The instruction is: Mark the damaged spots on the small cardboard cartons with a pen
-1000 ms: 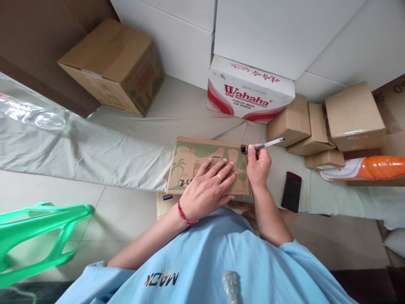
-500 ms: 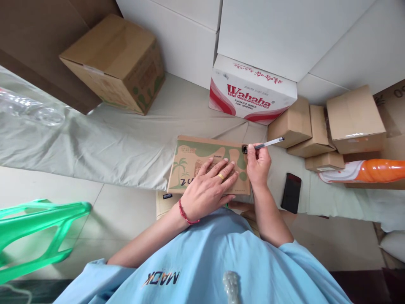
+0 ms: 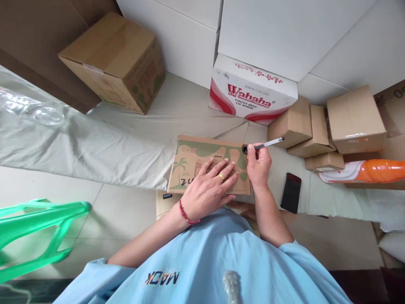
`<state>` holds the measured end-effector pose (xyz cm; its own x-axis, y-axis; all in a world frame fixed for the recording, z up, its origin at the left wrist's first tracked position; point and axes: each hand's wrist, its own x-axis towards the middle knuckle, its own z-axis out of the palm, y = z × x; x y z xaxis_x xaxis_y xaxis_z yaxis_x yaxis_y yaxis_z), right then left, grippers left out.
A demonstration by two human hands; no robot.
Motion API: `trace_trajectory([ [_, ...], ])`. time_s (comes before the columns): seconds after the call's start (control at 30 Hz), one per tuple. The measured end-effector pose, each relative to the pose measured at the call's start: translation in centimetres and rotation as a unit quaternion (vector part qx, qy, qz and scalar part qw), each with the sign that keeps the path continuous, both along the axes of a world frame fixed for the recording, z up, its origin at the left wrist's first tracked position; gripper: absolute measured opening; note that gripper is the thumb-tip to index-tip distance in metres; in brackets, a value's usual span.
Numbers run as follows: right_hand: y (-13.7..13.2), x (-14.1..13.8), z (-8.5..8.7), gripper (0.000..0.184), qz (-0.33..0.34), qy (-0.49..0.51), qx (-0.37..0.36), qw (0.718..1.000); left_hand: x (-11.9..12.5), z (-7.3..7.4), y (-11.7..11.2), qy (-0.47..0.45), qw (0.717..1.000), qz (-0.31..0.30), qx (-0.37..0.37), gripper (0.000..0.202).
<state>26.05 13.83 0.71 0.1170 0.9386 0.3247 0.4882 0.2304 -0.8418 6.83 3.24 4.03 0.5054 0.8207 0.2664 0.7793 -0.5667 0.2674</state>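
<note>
A printed cardboard box [image 3: 210, 148] with green shapes and palm trees lies before me at the cloth's front edge. My left hand [image 3: 211, 185], wearing a gold ring and a red bracelet, rests palm down on it with the fingers spread. At the box's upper right corner, my right hand [image 3: 258, 165] pinches a pen [image 3: 268, 143]. The pen's clear barrel slants up to the right, away from the box. Its lower end is beside a dark round spot [image 3: 244, 148] on the box; the thumb hides whether they touch.
A Wahaha carton [image 3: 253, 90] stands against the wall. Small brown boxes [image 3: 356, 120] and an orange bottle [image 3: 379, 171] are at right, near a black phone [image 3: 291, 193]. Another carton [image 3: 110, 63], clear plastic bottles [image 3: 47, 115] and a green stool [image 3: 41, 236] are at left.
</note>
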Motion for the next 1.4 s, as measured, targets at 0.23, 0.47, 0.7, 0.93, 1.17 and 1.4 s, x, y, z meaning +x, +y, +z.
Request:
trace_trajectory([
  [0.23,-0.08,0.08,-0.13,0.043,-0.043,-0.007,0.007,0.999,-0.02,-0.02,0.04,-0.005,1.000,-0.001,0.005,0.062],
  [0.47,-0.19,0.05,0.02,0.043,-0.039,-0.036,0.011,0.999,-0.08,0.10,0.04,-0.008,1.000,-0.003,-0.006,0.059],
  [0.7,-0.64,-0.32,0.60,0.039,-0.070,-0.059,0.043,0.995,-0.11,0.16,0.05,-0.005,1.000,-0.006,-0.012,0.061],
  [0.93,-0.56,-0.36,0.67,0.037,-0.080,-0.071,0.049,0.993,-0.06,0.24,0.03,-0.002,1.000,-0.006,-0.013,0.060],
  [1.17,-0.46,-0.28,0.47,0.038,-0.091,-0.057,0.041,0.993,-0.08,0.13,0.03,-0.002,1.000,-0.004,-0.015,0.061],
  [1.4,-0.43,-0.18,0.20,0.037,-0.100,-0.046,0.048,0.993,-0.12,0.12,-0.03,-0.006,1.000,-0.007,-0.020,0.061],
])
